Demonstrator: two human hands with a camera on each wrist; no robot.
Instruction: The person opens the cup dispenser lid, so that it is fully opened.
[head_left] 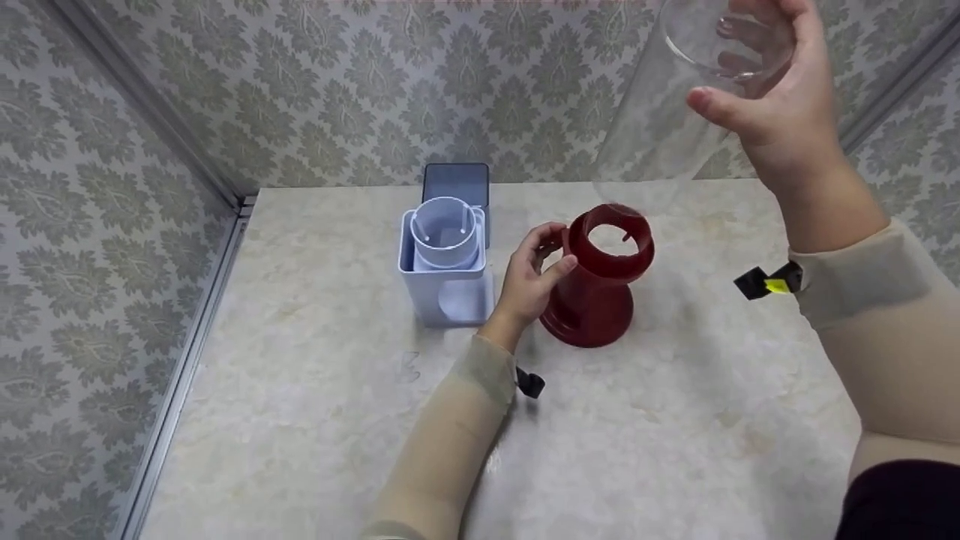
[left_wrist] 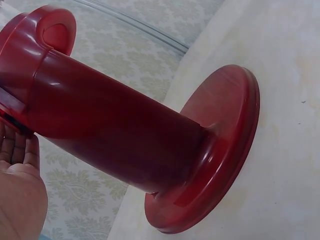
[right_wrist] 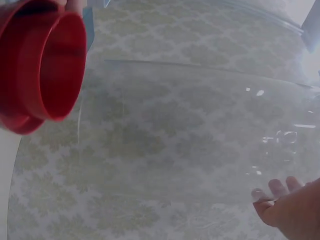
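Observation:
A red stand point(head_left: 586, 304) with a round foot, a column and an open ring-shaped collar stands upright on the table. My left hand point(head_left: 529, 281) grips the left side of its collar, thumb in front and fingers behind. Up at the right, my right hand point(head_left: 791, 120) holds a large clear cylinder point(head_left: 652, 131) around its upper end. The cylinder tilts, its lower end close above the collar. In the right wrist view, a gap shows between the clear cylinder point(right_wrist: 175, 135) and the red collar point(right_wrist: 62, 65). The left wrist view shows the red column point(left_wrist: 120, 120) from the side.
A light blue square container point(head_left: 446, 296) with a round open collar on top stands left of my left hand. Behind it, against the wall, is a dark grey-blue translucent box point(head_left: 456, 184). Patterned walls point(head_left: 337, 90) enclose the pale table point(head_left: 315, 420) at the back and sides.

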